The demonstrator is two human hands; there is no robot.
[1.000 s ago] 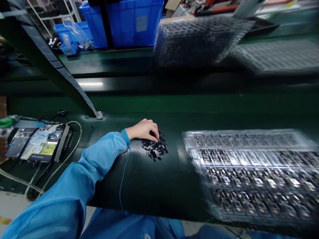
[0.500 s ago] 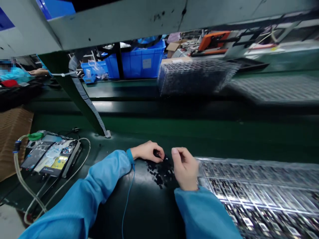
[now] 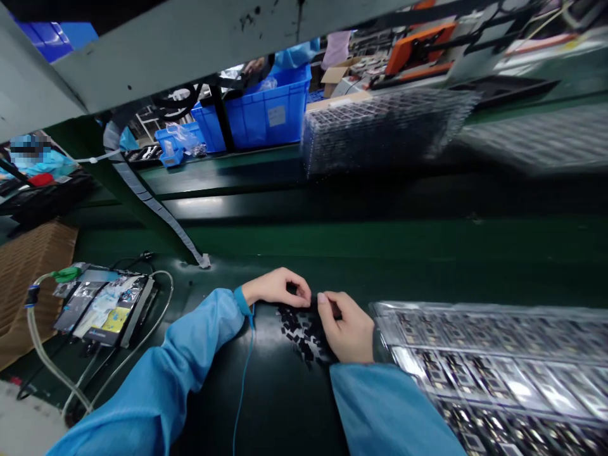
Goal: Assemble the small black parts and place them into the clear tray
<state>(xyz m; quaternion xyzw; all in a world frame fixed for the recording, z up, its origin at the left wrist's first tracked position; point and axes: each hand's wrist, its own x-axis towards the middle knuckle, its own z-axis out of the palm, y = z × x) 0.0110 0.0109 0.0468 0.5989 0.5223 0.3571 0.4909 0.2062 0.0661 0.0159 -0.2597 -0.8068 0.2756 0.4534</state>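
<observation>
A heap of small black parts (image 3: 300, 328) lies on the dark green bench (image 3: 266, 405) in front of me. My left hand (image 3: 278, 288) rests at the heap's far left edge with fingers curled in a pinch on a black part. My right hand (image 3: 346, 326) sits on the heap's right side, fingers bent inward and close to the left fingertips; what they hold is hidden. A clear plastic tray (image 3: 494, 373) with rows of small components lies just right of my right hand. Both arms wear blue sleeves, and a blue wrist strap cord (image 3: 241, 386) hangs from my left wrist.
A flat device with cables and hoses (image 3: 102, 310) lies at the left. A slanted green post (image 3: 142, 202) rises behind it. Stacked clear trays (image 3: 380, 130) and blue crates (image 3: 266, 114) stand on the far side. Another person in blue (image 3: 42, 161) works at far left.
My right hand came into view and has moved in to the heap, closing toward the left fingertips. The view tilted up. My left hand stays at the heap.
</observation>
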